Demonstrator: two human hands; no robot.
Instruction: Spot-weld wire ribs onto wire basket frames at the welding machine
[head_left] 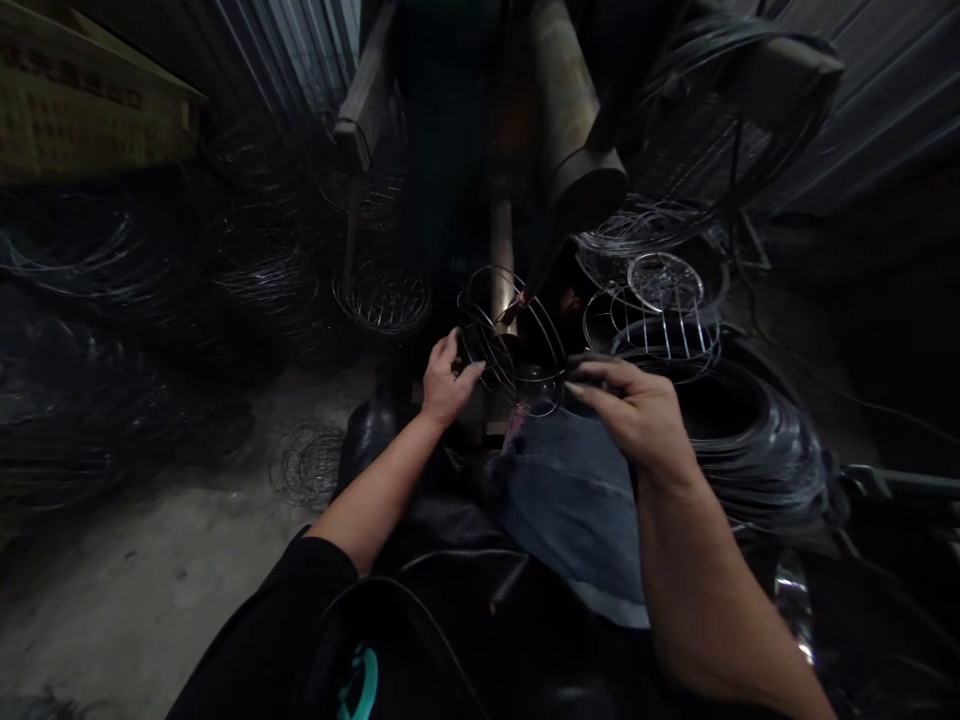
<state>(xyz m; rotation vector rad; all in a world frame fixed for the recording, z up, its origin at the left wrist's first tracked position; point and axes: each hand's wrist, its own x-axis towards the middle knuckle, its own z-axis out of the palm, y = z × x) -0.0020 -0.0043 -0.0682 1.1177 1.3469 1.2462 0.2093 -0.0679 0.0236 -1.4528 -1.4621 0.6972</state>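
My left hand [447,380] grips the left rim of a round wire fan guard [510,340], fingers curled on its rings. My right hand [634,410] holds the guard's right side, fingers pinched on the wire. The guard stands tilted on edge, just under the tip of a welding electrode arm [577,170] that comes down from above. Below the guard lies my knee in blue jeans [570,500].
A finished wire guard [660,310] rests on a stack of black wire rings [750,440] to the right. More guards [382,300] are piled at the left and back, and one lies flat on the concrete floor [307,462]. Corrugated metal walls [300,50] stand behind.
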